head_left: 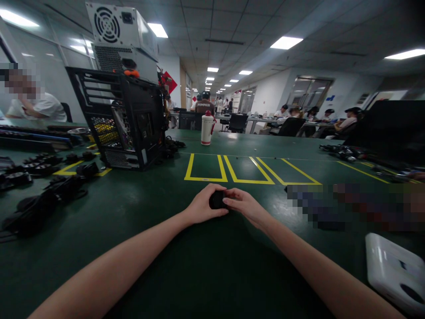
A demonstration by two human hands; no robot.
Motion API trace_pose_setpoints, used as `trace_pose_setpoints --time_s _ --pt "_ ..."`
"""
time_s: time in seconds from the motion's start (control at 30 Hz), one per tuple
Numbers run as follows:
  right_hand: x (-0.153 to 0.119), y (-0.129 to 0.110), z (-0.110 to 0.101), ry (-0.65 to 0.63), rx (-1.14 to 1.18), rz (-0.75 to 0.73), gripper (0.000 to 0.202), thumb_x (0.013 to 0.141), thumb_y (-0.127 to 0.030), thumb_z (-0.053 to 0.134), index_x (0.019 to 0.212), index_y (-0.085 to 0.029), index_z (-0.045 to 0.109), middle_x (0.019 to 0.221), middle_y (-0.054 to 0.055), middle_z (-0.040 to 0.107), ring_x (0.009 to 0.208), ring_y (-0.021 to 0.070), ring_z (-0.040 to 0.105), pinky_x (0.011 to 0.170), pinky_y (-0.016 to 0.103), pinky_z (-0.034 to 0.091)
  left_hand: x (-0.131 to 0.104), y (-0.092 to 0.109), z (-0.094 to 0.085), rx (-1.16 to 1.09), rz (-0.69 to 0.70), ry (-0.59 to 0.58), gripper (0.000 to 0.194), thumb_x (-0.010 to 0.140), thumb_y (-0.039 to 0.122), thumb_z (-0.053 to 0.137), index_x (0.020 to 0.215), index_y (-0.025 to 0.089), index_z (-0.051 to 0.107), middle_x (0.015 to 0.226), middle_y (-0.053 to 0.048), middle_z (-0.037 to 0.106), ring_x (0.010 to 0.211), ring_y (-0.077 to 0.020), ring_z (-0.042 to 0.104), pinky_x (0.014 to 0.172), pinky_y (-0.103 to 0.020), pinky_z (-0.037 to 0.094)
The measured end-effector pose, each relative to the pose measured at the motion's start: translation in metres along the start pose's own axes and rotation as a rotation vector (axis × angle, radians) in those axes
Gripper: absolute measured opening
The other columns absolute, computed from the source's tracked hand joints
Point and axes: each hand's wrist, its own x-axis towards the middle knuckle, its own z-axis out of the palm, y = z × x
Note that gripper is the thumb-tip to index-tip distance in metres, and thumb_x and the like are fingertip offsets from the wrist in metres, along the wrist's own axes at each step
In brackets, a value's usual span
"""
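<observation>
So in the head view I've got both hands out over the green tabletop (159, 274), pretty much dead centre. My left hand (205, 204) has its grip curled around a small black object (217, 200), thumb on the near side, and my right hand (245, 204) has its fingertips up against the thing's right side, so it's a two-handed grip. The object is too dark to make out any detail, and it sits just on my side of the yellow tape outlines (206, 179). Past those there's a white cup with a red top (206, 129) standing upright. Off to the left is an open black computer case (142, 124) with metal power supplies (124, 37) stacked on it, plus a bunch of black parts (49, 201) spread nearby. Over on the right I can see a rounded white device (393, 270) near the edge of the view, and a big dark monitor (392, 133) farther back.
</observation>
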Motion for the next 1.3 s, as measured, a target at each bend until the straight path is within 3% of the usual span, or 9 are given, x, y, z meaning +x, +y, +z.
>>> trace_pose_setpoints --time_s 0.1,0.3,0.47,0.73,0.9,1.0,1.3 --pt "-0.004 -0.003 0.002 -0.012 0.006 -0.027 0.029 0.063 -0.028 0.069 0.087 -0.022 0.054 0.093 0.002 0.058 0.091 0.017 0.055 0.077 0.033 0.044 0.0 -0.001 0.0 -0.006 0.012 0.002 0.051 0.066 0.03 0.066 0.112 0.023 0.044 0.11 -0.006 0.051 0.1 -0.0213 0.05 0.086 -0.037 0.041" --pt "-0.005 -0.004 0.008 0.034 0.1 0.01 0.021 0.069 -0.036 0.061 0.081 -0.022 0.051 0.09 0.0 0.058 0.087 0.0149 0.055 0.073 0.03 0.046 0.0 -0.002 0.002 -0.01 0.033 0.016 0.052 0.066 0.031 0.067 0.112 0.022 0.044 0.11 -0.007 0.051 0.101 -0.0215 0.05 0.088 -0.037 0.04" --pt "-0.002 -0.003 0.005 0.048 0.068 0.039 0.03 0.066 -0.027 0.065 0.093 -0.021 0.052 0.096 0.003 0.057 0.089 0.0159 0.056 0.078 0.033 0.045 0.0 -0.001 0.002 -0.005 0.024 0.015 0.052 0.065 0.029 0.067 0.111 0.022 0.044 0.11 -0.007 0.051 0.101 -0.0216 0.05 0.088 -0.037 0.04" --pt "-0.007 -0.009 -0.001 -0.053 0.006 0.038 0.035 0.059 -0.023 0.071 0.089 -0.022 0.051 0.092 0.001 0.056 0.083 0.015 0.056 0.075 0.034 0.045 0.001 -0.002 0.003 -0.012 0.022 0.018 0.05 0.066 0.029 0.066 0.111 0.022 0.044 0.11 -0.007 0.051 0.101 -0.0216 0.05 0.087 -0.037 0.041" --pt "-0.008 -0.01 0.001 -0.028 0.067 0.053 0.022 0.067 -0.033 0.064 0.083 -0.022 0.052 0.09 0.001 0.056 0.086 0.0152 0.056 0.076 0.034 0.046 0.0 0.001 0.0 -0.028 0.006 0.0 0.051 0.066 0.03 0.066 0.112 0.023 0.044 0.111 -0.007 0.051 0.102 -0.0222 0.049 0.088 -0.039 0.04" --pt "-0.005 -0.008 0.003 0.007 0.093 0.033 0.021 0.066 -0.031 0.065 0.081 -0.022 0.053 0.092 0.001 0.056 0.088 0.0152 0.055 0.076 0.033 0.047 0.0 0.003 -0.001 -0.029 -0.005 -0.001 0.052 0.065 0.028 0.067 0.112 0.023 0.044 0.111 -0.006 0.051 0.102 -0.0223 0.049 0.088 -0.039 0.04" --pt "-0.006 -0.009 -0.002 -0.015 -0.058 0.009 0.031 0.062 -0.023 0.069 0.088 -0.019 0.053 0.093 0.004 0.057 0.087 0.0161 0.056 0.078 0.035 0.045 0.001 -0.001 0.003 -0.006 0.011 0.018 0.051 0.065 0.03 0.066 0.111 0.021 0.045 0.109 -0.007 0.051 0.1 -0.0214 0.05 0.087 -0.036 0.041"
